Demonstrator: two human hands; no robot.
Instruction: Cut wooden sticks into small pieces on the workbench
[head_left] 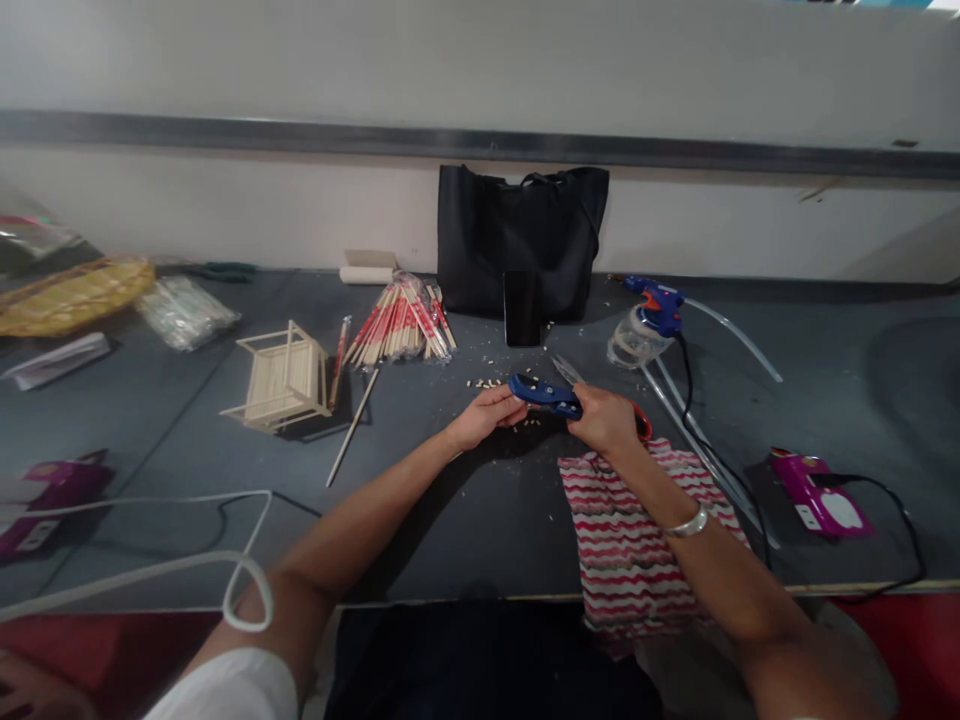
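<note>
My right hand is wrapped round a blue hand cutter, which looks like a ratchet cutter with bolts through its head. The fingers of my left hand pinch together at the cutter's head, and whatever they hold is hidden. Under my right hand lies a pair of scissors, its blades pointing away and a red-orange handle showing on the right. Small pale cut bits are scattered around both hands. A striped cloth is spread beneath my right forearm.
To the left stand a small wooden stick frame, a loose stick and bundled chopsticks. A black bag with a phone leaning on it is behind. A blue glue gun and a purple power strip are right.
</note>
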